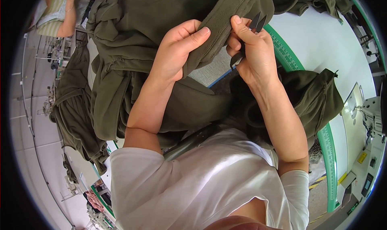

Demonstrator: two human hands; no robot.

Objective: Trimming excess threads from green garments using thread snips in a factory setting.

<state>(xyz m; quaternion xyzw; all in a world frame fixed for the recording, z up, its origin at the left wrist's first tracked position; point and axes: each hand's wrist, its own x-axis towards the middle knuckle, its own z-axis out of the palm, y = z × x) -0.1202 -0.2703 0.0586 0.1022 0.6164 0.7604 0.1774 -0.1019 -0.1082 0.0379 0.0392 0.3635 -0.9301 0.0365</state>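
A dark olive-green garment (217, 32) of thick cloth is held up, with a stitched seam along its raised band. My left hand (175, 50) is closed on the band's left side, thumb lying on top of the cloth. Closed around a pair of thread snips (258, 23) is my right hand (258, 54); the dark blades stick up past the fingers, a little apart. That hand's thumb tip also touches the band's right edge. Its lower fingers are curled and partly hidden. The rest of the garment hangs down over my lap.
More olive cloth (74, 113) drapes at the left, and another heap (316, 93) lies at the right. A white table (322, 44) has a green ruler-marked edge. A sewing machine (371, 113) stands far right. Another person's arm (69, 18) shows at the upper left.
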